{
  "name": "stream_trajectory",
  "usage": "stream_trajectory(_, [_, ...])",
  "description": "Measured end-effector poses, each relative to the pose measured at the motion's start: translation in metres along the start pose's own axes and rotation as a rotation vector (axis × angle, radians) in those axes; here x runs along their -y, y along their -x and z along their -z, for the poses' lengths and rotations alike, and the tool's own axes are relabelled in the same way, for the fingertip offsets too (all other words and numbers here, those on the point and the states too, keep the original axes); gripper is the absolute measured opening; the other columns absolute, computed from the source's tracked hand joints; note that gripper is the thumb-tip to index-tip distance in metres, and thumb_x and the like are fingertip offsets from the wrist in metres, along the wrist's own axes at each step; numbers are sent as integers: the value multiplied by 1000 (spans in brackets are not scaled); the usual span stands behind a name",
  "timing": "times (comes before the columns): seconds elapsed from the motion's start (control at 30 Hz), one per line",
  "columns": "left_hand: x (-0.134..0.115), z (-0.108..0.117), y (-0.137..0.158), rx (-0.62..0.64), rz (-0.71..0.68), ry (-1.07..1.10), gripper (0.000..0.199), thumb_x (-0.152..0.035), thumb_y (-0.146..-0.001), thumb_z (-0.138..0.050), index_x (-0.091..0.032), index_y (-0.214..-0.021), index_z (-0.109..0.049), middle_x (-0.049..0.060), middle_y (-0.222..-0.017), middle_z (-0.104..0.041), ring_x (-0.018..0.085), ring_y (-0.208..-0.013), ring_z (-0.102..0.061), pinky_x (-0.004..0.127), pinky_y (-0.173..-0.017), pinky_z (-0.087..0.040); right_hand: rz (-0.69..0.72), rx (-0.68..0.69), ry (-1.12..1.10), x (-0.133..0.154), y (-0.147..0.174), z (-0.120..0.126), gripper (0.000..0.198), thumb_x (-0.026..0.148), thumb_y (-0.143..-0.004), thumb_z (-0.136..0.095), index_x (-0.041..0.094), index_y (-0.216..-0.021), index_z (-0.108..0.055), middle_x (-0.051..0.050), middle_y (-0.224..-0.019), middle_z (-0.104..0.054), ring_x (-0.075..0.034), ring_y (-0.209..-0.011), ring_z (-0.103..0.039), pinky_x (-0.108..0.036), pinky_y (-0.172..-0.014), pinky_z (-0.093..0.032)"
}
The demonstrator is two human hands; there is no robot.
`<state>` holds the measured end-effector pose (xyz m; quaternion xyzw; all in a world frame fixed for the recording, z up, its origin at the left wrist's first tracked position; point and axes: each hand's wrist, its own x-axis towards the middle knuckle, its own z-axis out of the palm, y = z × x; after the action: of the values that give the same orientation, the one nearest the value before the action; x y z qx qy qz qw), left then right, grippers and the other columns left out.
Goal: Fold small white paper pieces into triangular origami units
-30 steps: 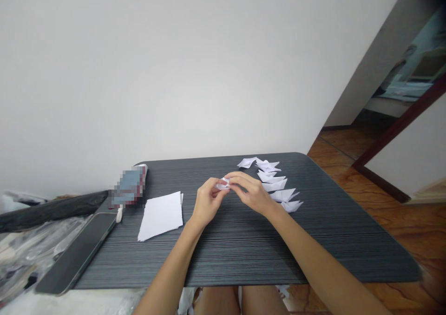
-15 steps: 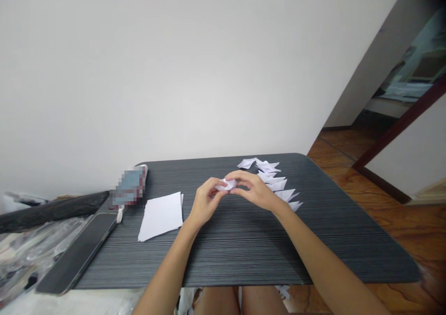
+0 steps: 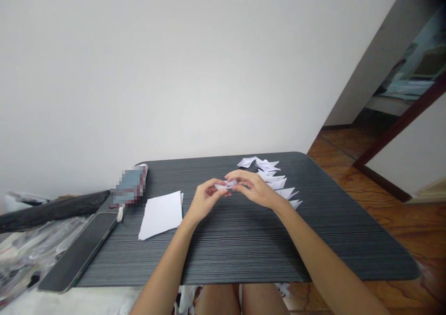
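Above the middle of the dark table [image 3: 237, 254], a small folded white paper boat [image 3: 226, 184] is pinched between both hands. My left hand [image 3: 206, 198] grips its left end with thumb and fingers. On its right end are the closed fingertips of my right hand [image 3: 253, 187]. Part of the paper is hidden behind the fingers. Several similar folded paper boats [image 3: 267, 165] lie in a row beyond and to the right of my right hand. To the left of my left hand sits a stack of white paper sheets [image 3: 162, 214].
A dark phone [image 3: 78, 254] lies along the table's left edge. Behind it is a blurred-out blue and red item [image 3: 128, 187]. A black roll [image 3: 52, 210] and clear plastic wrapping [image 3: 52, 247] lie left of the table. A white wall [image 3: 209, 73] stands behind.
The fingers of both hands have shifted slightly on the folded paper, which now looks flatter and shows a pointed left end. The stack and the row of boats stay put.
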<state>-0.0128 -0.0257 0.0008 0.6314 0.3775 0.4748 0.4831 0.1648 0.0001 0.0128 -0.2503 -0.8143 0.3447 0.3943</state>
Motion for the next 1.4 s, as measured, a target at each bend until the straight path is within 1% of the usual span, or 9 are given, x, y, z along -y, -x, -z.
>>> stream_trajectory(0.17, [5,1,-1,15,34,9,25,-29,-70,-60,-11,-87,-58,7,-78,-67,18,-70,-63,32,-72,-49,6,-11,122,0,1,4,17,10,-78,-42,17,-88,-54,-8,-102,-54,-15,-87,-53,-28,-72,-47])
stream_trajectory(0.33, [6,3,-2,13,20,-7,23,-28,-70,-60,-12,-86,-59,8,-84,-66,19,-74,-63,33,-74,-48,-4,-9,121,0,0,4,16,8,-78,-40,17,-82,-52,-7,-100,-54,-15,-83,-53,-30,-74,-45])
stream_trajectory(0.5, [3,2,-3,20,2,-10,20,-26,-71,-60,-11,-83,-62,8,-81,-66,19,-75,-63,33,-75,-47,-40,-20,-18,-5,0,4,14,12,-80,-39,18,-86,-50,-6,-103,-53,-13,-77,-56,-31,-73,-46])
stream_trajectory(0.63, [1,2,-4,22,-35,-5,19,-25,-72,-59,-12,-84,-63,7,-82,-65,19,-77,-62,33,-78,-46,-62,-28,-138,-6,0,4,12,17,-82,-39,19,-88,-49,-6,-104,-51,-14,-83,-56,-33,-77,-47])
stream_trajectory(0.8, [3,2,-3,-68,-178,-139,14,-24,-71,-59,-15,-80,-65,8,-94,-60,18,-87,-58,31,-77,-46,-70,-65,-214,-3,-1,0,18,18,-74,-54,20,-91,-49,-6,-106,-48,-14,-91,-53,-30,-80,-47])
stream_trajectory(0.93, [4,2,0,-64,-251,-249,13,-21,-74,-56,-17,-82,-65,8,-101,-56,17,-92,-56,29,-76,-47,-47,-69,-118,-1,-2,-3,27,17,-73,-57,20,-99,-50,-4,-95,-52,-14,-89,-53,-30,-80,-47])
stream_trajectory(1.17, [3,4,0,-97,-339,-445,13,-20,-75,-54,-18,-83,-65,8,-101,-57,18,-93,-55,32,-80,-46,101,-66,209,1,-1,1,18,20,-76,-55,20,-93,-59,-7,-102,-54,-16,-93,-53,-32,-81,-44])
stream_trajectory(1.3, [2,5,1,-122,-354,-482,14,-20,-76,-54,-19,-84,-65,8,-101,-58,18,-93,-55,32,-80,-45,157,-144,246,0,0,0,18,19,-78,-53,21,-95,-58,-7,-101,-56,-17,-96,-53,-32,-83,-44])
stream_trajectory(1.4, [3,5,1,-115,-351,-485,14,-21,-76,-54,-19,-84,-65,8,-101,-58,18,-93,-55,32,-81,-45,178,-122,274,-2,0,-2,16,18,-78,-52,21,-93,-58,-7,-100,-57,-16,-94,-54,-31,-81,-44])
